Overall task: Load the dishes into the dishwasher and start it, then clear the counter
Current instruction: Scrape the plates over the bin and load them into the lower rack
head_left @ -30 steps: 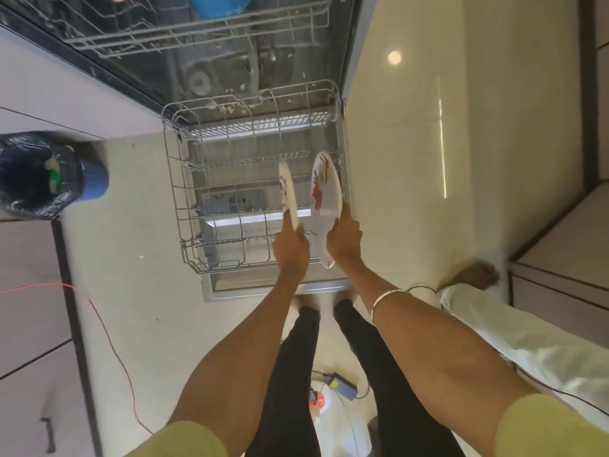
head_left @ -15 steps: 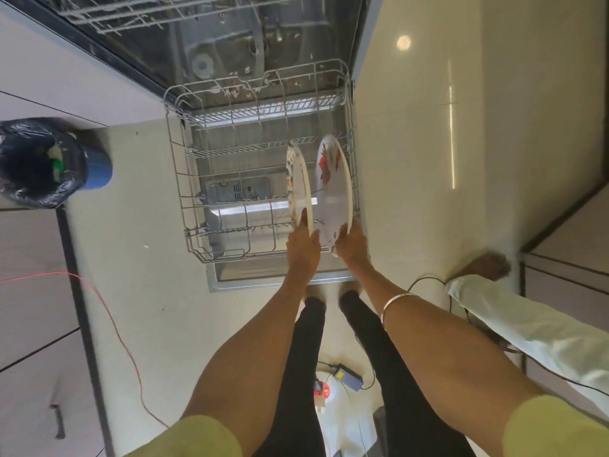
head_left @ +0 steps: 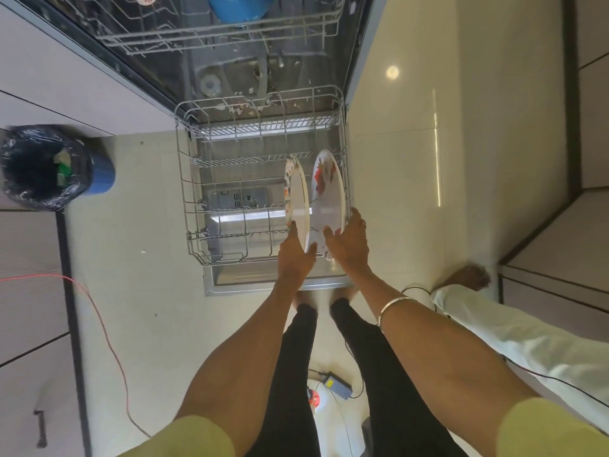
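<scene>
- Standing over the pulled-out lower rack, the person held two plates on edge in the head view, one in each hand, side by side at the rack's right end.
- Left hand gripped the lower rim of the thinner-looking plate; fingers curled round its edge.
- Right hand clasped the lower rim of the flowered plate, which stood just beside the rack's right wall.
- Whether either plate already sat between the tines could not be told.
- Judged from this, the step was seating both plates; doing it well would mean keeping them upright and apart, lowering each into its own slot, and letting go only once the wires bore the weight.
- Upper rack already carried a blue bowl.
</scene>
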The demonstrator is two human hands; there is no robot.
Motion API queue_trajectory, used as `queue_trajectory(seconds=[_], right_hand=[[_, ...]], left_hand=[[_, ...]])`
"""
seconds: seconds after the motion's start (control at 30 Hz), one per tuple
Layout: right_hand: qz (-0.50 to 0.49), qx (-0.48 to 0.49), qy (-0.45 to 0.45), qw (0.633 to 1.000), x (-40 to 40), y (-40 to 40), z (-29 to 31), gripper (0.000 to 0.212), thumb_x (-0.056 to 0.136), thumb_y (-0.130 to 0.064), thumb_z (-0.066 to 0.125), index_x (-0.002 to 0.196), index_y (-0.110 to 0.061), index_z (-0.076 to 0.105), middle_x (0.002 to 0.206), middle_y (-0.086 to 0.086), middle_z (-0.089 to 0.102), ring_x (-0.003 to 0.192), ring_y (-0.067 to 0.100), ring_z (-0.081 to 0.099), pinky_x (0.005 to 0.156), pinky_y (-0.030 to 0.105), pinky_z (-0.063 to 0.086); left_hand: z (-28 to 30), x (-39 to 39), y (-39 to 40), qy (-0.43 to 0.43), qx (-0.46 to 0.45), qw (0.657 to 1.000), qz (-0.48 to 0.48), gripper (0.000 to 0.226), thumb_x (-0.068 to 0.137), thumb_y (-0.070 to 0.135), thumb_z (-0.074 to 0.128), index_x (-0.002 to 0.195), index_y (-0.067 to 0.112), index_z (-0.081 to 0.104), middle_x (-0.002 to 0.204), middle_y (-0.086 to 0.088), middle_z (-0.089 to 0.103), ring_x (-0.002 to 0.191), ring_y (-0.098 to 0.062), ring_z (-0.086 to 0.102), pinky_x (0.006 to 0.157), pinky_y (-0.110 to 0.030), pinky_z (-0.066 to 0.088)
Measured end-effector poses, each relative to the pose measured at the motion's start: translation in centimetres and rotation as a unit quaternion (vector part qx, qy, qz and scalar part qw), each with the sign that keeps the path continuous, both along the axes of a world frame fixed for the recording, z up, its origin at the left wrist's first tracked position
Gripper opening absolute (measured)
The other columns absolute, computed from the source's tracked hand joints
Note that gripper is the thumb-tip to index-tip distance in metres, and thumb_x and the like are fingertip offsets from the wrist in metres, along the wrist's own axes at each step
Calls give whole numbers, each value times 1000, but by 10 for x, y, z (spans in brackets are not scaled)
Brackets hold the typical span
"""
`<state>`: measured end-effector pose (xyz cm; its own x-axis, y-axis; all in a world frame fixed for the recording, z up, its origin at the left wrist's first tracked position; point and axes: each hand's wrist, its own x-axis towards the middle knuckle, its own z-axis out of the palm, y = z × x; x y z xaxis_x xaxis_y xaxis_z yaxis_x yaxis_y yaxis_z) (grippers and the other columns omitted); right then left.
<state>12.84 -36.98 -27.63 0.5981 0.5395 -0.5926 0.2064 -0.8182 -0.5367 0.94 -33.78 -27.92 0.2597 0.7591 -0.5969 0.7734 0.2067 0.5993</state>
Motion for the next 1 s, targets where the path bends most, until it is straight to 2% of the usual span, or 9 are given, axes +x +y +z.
queue_trajectory(seconds=[0.13, 0.23, 0.3, 0.4, 0.5, 0.6, 0.77, 0.9, 1.0], right_hand=[[15, 14, -45, 999, 6, 1, 34, 74, 91, -47, 60, 150, -18, 26, 147, 10, 42, 129, 30, 49, 96, 47, 50], [53, -6, -66, 996, 11, 4, 59, 64, 95, -41, 55, 148, -15, 31, 144, 11, 45, 128, 31, 50, 97, 46, 48], [81, -13, -68, 994, 14, 7, 75, 54, 96, -35, 52, 143, -13, 38, 140, 11, 49, 127, 31, 50, 98, 45, 48], [142, -4, -76, 987, 13, 10, 99, 44, 98, -27, 48, 138, -8, 45, 134, 13, 53, 125, 32, 52, 101, 46, 50], [244, 25, -100, 964, 12, 7, 124, 50, 95, -12, 52, 142, -4, 41, 139, 16, 51, 132, 34, 45, 105, 48, 47], [275, 11, -85, 958, 10, 6, 156, 58, 92, 0, 44, 148, -4, 33, 147, 16, 43, 140, 35, 36, 108, 48, 42], [304, 14, -97, 948, 11, 8, 191, 61, 89, -2, 48, 148, -3, 32, 135, 19, 52, 125, 37, 48, 95, 50, 51], [328, -10, -103, 939, 15, 12, 216, 44, 93, -8, 45, 136, -1, 44, 127, 21, 54, 115, 38, 56, 93, 49, 52], [345, -21, -107, 932, 17, 17, 238, 37, 95, -9, 47, 131, 0, 49, 123, 19, 58, 110, 35, 60, 90, 44, 52]], left_hand=[[22, -7, 4, 10, 9, 1000, -9, 53, 100, 27, 55, 147, 14, 36, 143, -12, 52, 123, -37, 57, 93, -55, 53], [45, -8, 13, 39, 14, 999, -25, 38, 104, 22, 44, 140, 10, 42, 134, -13, 56, 117, -34, 59, 93, -50, 55], [62, -10, 20, 61, 37, 996, -54, 36, 104, 23, 41, 137, 9, 43, 132, -14, 55, 115, -33, 59, 91, -49, 56], [86, -15, 32, 88, 66, 988, -110, 41, 104, 26, 36, 137, 4, 45, 134, -17, 54, 117, -36, 56, 95, -52, 52], [118, -20, 39, 106, 81, 982, -130, 39, 105, 27, 35, 129, 2, 52, 128, -19, 57, 111, -36, 58, 95, -50, 51], [147, -27, 42, 101, 87, 983, -123, 39, 105, 24, 31, 123, -3, 54, 120, -23, 58, 110, -36, 55, 95, -47, 47], [182, -45, 39, 114, 97, 982, -114, 42, 105, 27, 30, 115, -4, 55, 112, -25, 59, 102, -35, 57, 90, -48, 51], [200, -53, 32, 125, 123, 976, -130, 44, 105, 26, 29, 123, -6, 53, 119, -29, 58, 111, -41, 55, 96, -52, 47], [211, -55, 31, 135, 138, 973, -125, 46, 105, 25, 28, 132, -6, 49, 130, -29, 54, 121, -43, 51, 104, -52, 43]])
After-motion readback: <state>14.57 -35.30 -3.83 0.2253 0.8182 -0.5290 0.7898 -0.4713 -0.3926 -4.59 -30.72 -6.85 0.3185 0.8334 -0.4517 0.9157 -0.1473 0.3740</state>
